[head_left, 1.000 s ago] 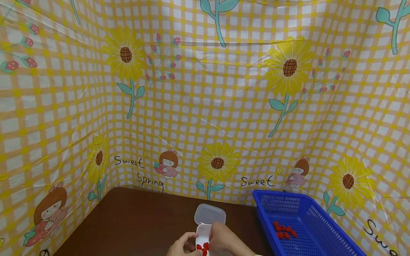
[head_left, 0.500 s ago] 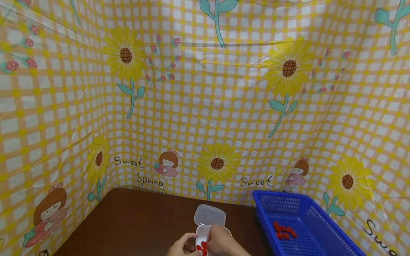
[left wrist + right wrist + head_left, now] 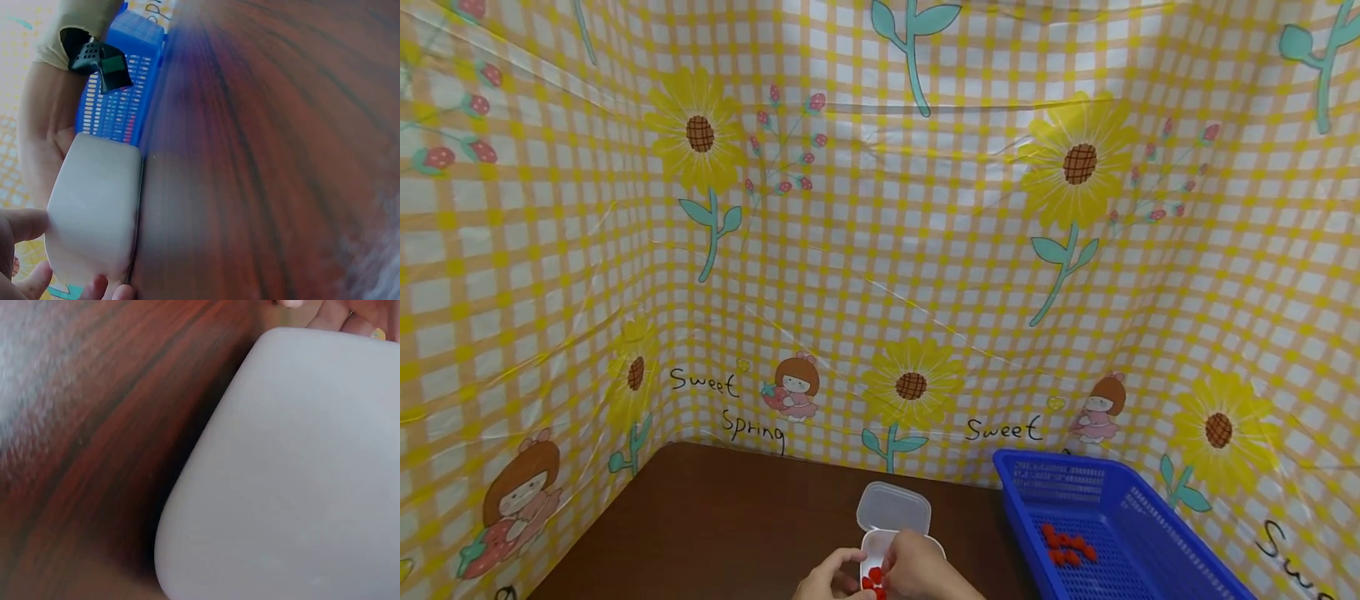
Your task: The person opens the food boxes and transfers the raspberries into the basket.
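Note:
A small white plastic box (image 3: pixel 872 546) stands on the table at the bottom middle of the head view, its hinged clear lid (image 3: pixel 895 507) folded back. My left hand (image 3: pixel 826 577) grips the box's near left side, thumb at the rim; fingers (image 3: pixel 28 225) also show along its wall in the left wrist view. Several small red pieces (image 3: pixel 876 575), berry-like in shape, lie inside. My right hand (image 3: pixel 917 565) reaches into the box with curled fingers, fingertips right at the red pieces; I cannot tell whether it pinches one. In the right wrist view the box wall (image 3: pixel 281 462) hides its fingers.
A blue plastic basket (image 3: pixel 1018 517) stands at the right, with several more red pieces (image 3: pixel 1067 546) on its floor. The dark brown table (image 3: pixel 737 517) meets a yellow checked cloth (image 3: pixel 850 292) at the back and sides. A black device (image 3: pixel 103 65) is strapped to the right wrist.
My right hand has shifted a little to the left inside the box, and a red piece near its fingertips has moved left with it. The left hand stays on the box.

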`<state>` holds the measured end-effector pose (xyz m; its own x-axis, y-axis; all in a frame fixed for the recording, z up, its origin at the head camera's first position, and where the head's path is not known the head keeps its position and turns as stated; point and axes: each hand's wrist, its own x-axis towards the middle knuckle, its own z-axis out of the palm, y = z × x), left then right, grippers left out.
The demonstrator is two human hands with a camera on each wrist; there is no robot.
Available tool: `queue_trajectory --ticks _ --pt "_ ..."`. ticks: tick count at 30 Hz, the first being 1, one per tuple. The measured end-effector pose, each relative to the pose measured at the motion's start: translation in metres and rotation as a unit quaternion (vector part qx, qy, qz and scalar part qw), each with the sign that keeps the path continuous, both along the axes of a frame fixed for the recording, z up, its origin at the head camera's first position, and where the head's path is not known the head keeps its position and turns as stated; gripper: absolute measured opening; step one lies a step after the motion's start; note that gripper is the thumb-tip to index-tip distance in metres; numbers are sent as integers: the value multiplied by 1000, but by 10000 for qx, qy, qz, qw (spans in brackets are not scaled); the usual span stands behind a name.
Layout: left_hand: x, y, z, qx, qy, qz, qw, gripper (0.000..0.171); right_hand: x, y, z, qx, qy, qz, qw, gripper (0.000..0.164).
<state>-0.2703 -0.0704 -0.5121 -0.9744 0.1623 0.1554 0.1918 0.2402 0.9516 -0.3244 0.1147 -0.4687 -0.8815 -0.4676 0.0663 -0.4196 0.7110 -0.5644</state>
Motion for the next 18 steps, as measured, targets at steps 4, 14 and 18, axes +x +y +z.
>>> queue_trajectory --ticks 4,14,18 --pt "-1 -1 1 68 -16 -52 10000 51 -1 0 1 5 -40 -116 9999 14" --pt "-1 -1 -1 105 -26 -115 9999 52 -5 -2 -7 -558 -729 -243 9955 10" --pt "-3 -3 1 204 -62 -171 9996 50 -5 -4 -8 -763 -687 -190 9945 11"
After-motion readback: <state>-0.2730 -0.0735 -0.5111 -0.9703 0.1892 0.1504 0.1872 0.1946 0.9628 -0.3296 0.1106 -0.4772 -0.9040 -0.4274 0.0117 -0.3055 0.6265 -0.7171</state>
